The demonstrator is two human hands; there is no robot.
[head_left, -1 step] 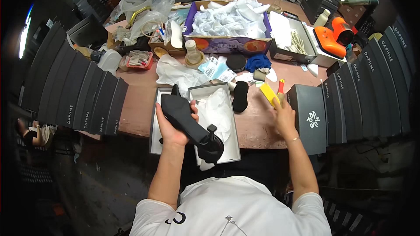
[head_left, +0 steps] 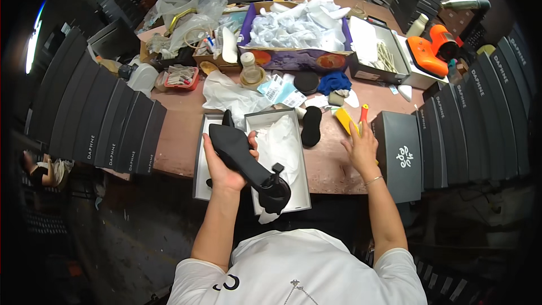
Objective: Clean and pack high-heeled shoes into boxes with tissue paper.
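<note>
Hands [head_left: 227,176] number two, the left gripping one black shoe [head_left: 232,148].

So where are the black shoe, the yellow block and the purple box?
Black shoe [head_left: 252,170]: head view, on its narrow middle.
Yellow block [head_left: 344,120]: head view, on its upper face.
Purple box [head_left: 299,60]: head view, on its front wall.

We look down on a reddish-brown table [head_left: 333,166] carrying a purple carton [head_left: 305,60] toward the back, a blue cloth [head_left: 334,82], a black pad [head_left: 311,126], a red-handled tool [head_left: 364,113] beside a yellow block [head_left: 342,117] and, up front, an open box [head_left: 303,176].
</note>
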